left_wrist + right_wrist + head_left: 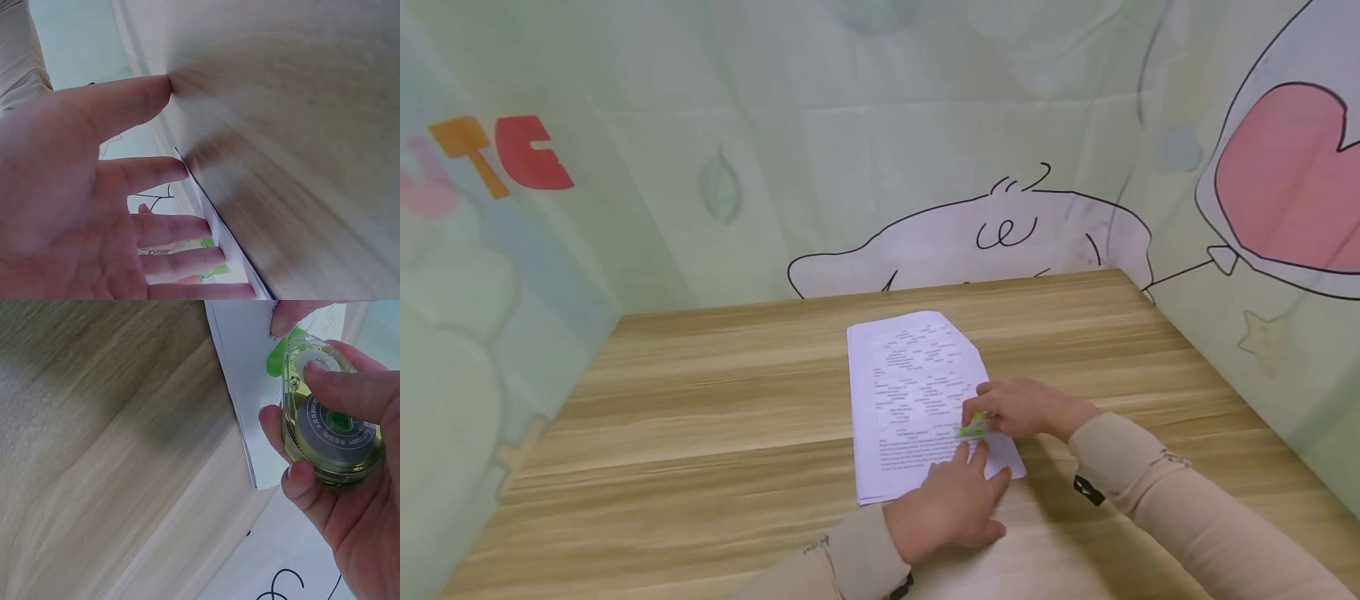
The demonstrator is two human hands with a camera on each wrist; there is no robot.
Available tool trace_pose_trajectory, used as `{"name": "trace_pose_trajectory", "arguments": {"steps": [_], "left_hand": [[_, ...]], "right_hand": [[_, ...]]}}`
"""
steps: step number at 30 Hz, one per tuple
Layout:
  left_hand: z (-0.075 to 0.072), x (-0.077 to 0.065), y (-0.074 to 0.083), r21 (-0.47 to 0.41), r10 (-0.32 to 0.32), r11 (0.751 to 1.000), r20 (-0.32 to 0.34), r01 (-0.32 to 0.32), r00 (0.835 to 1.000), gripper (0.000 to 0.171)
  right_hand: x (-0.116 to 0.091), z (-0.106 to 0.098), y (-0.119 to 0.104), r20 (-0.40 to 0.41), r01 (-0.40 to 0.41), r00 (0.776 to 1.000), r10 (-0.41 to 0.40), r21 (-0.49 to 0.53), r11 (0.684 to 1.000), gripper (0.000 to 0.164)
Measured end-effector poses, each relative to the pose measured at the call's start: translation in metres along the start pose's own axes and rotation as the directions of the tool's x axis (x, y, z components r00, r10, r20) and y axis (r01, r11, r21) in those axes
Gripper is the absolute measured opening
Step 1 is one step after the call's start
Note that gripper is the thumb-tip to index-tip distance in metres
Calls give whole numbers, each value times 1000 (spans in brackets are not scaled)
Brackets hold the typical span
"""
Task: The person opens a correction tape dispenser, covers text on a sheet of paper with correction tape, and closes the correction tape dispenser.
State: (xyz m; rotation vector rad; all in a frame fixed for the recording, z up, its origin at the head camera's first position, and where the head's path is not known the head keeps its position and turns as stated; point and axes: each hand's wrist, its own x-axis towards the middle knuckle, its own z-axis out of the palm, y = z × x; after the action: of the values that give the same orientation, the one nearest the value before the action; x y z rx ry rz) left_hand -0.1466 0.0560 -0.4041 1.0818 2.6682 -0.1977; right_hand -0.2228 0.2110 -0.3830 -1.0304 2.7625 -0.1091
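Observation:
A stack of printed paper [871,400] lies on the wooden table, its lines of text broken by many blank white gaps. My right hand [1026,408] grips a clear green correction tape [973,427] over the lower right of the top sheet. In the right wrist view the thumb and fingers wrap the case of the correction tape [337,428], and its green tip end is at the sheet. My left hand [951,507] is spread at the lower edge of the paper. Its straight fingertips press on the sheet, while the thumb [140,100] touches the table.
The wooden table [700,417] extends around the paper on all sides. Behind and beside it hangs a pale green printed curtain [700,125] with cartoon figures and a heart balloon [1285,175]. Both forearms reach in from the front edge.

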Motion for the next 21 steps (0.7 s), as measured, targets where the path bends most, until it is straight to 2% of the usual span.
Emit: {"name": "trace_pose_trajectory", "arguments": {"steps": [13, 21], "left_hand": [[-1, -2, 1, -7, 5, 1000, -7, -5, 1000, 65], [-2, -4, 2, 1, -2, 1000, -12, 2, 1000, 65]], "right_hand": [[-5, 2, 5, -4, -20, 1000, 20, -6, 1000, 33], [-6, 3, 6, -20, -3, 1000, 4, 12, 1000, 34]]}}
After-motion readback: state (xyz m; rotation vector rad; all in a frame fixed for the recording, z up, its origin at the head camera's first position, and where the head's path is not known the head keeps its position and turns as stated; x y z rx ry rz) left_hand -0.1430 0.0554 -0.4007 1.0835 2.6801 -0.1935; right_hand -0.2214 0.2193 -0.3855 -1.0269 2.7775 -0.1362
